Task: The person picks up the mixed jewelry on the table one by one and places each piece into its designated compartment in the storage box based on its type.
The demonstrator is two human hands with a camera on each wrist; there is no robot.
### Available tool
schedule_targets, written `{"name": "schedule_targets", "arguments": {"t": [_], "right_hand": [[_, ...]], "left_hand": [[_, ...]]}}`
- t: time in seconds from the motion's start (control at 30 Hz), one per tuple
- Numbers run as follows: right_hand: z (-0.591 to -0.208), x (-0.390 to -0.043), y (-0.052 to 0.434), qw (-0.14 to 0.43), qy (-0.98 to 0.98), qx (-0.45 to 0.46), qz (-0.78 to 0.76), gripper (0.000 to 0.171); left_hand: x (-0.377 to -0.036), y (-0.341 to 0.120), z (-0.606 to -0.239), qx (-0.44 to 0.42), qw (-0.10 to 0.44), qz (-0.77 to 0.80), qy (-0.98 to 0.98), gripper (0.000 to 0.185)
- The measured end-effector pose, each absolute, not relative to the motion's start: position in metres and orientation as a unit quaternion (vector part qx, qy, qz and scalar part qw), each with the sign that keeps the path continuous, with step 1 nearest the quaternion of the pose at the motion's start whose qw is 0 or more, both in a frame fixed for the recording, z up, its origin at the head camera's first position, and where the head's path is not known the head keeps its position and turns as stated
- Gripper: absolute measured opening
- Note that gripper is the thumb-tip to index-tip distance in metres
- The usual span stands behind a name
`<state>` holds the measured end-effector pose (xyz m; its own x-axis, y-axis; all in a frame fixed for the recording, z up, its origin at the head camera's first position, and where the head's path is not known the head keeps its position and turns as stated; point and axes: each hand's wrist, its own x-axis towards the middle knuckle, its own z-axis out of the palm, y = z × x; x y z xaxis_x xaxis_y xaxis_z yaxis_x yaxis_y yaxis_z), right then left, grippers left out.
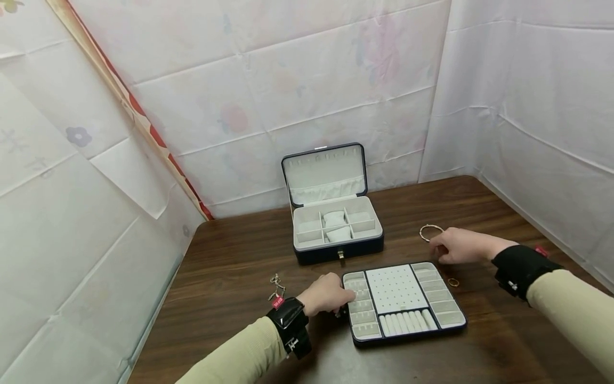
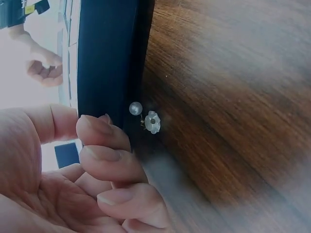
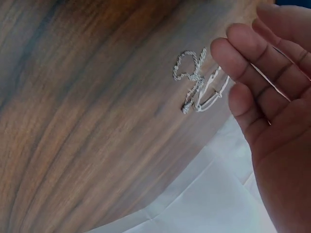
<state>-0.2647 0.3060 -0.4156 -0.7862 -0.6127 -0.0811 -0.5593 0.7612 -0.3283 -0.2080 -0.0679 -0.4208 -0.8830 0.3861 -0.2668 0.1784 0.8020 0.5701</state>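
Observation:
My left hand (image 1: pixel 328 294) grips the left edge of a flat jewelry tray (image 1: pixel 368 290), its thumb over the rim and its curled fingers against the dark blue outer wall. Close by those fingers, an earring with a white flower (image 2: pixel 153 122) and a pearl (image 2: pixel 135 108) lies on the wood. My right hand (image 1: pixel 461 246) is near the tray's far right corner with fingers loosely bent, holding nothing. A thin bangle (image 1: pixel 421 232) lies just beyond its fingertips. The right wrist view also shows a silver chain (image 3: pixel 195 77) beside the bangle.
Behind the tray stands an open jewelry box (image 1: pixel 339 249) with small cushions in its compartments and its lid raised. A gold ring (image 1: pixel 453 282) lies by the tray's right side. Left of my left hand is another chain (image 1: pixel 276 285). White sheeting (image 1: pixel 307 96) hangs around the wooden table (image 1: pixel 230 256).

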Motion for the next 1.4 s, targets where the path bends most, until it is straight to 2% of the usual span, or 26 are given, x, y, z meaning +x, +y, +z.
{"name": "schedule_targets", "arguments": {"t": [0.13,0.33,0.43,0.53,0.63,0.87,1.17,1.4], "right_hand": [[-0.419,-0.262,0.305,0.111,0.934,-0.31,-0.14,0.021],[-0.424,-0.259,0.305,0.112,0.933,-0.31,-0.145,0.021],[-0.427,-0.259,0.305,0.108,0.932,-0.312,-0.151,0.02],[-0.43,-0.26,0.304,0.099,0.93,-0.32,-0.153,0.019],[-0.433,-0.261,0.304,0.097,0.929,-0.321,-0.156,0.018],[-0.433,-0.258,0.301,0.104,0.926,-0.321,-0.171,0.018],[-0.428,-0.254,0.299,0.149,0.917,-0.311,-0.201,0.019],[-0.438,-0.258,0.3,0.111,0.923,-0.326,-0.169,0.023]], "left_hand": [[-0.214,-0.068,-0.428,0.153,0.192,0.281,0.928,0.034],[-0.241,-0.072,-0.472,0.16,0.175,0.258,0.937,0.035],[-0.236,-0.072,-0.463,0.152,0.174,0.275,0.933,0.034],[-0.221,-0.068,-0.435,0.141,0.182,0.298,0.926,0.033],[-0.216,-0.068,-0.428,0.135,0.181,0.304,0.925,0.034],[-0.218,-0.069,-0.431,0.134,0.185,0.303,0.925,0.035],[-0.223,-0.071,-0.432,0.139,0.183,0.322,0.919,0.037],[-0.227,-0.071,-0.434,0.139,0.182,0.328,0.916,0.039]]}}
